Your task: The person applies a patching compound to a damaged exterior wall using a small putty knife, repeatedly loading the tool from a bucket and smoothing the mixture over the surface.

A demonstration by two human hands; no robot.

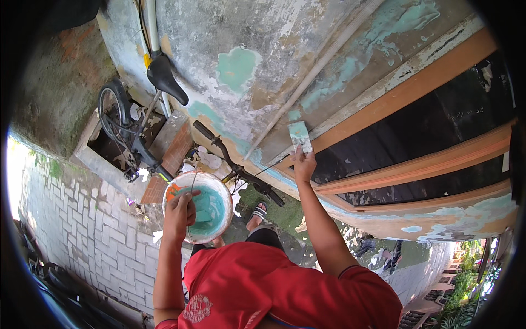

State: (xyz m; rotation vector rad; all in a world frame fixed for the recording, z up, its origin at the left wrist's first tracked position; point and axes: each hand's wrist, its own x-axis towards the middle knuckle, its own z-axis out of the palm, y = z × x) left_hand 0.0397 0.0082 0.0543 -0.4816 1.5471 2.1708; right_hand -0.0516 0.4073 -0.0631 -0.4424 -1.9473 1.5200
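The scraper (299, 136) and the bucket (229, 211) are held well apart. Nearest, at six o'clock, is the red shirt (285, 285). At eight o'clock the left hand (179, 214) is closed on the bucket's wire handle (195, 180); teal paste (218, 204) coats the inside, with an orange smear (172, 192) toward ten o'clock. Toward two o'clock, the right hand (304, 165) grips the scraper's lower end, the blade smeared teal; whether it touches the wall (197, 33), I cannot tell. A bike (146, 154) is beyond the bucket, its saddle (166, 79) toward ten o'clock. At twelve o'clock the wall bears a teal patch (238, 67); the window (422, 123) lies toward three. Paving (109, 230) runs past eight o'clock, and plants (471, 274) show at four.
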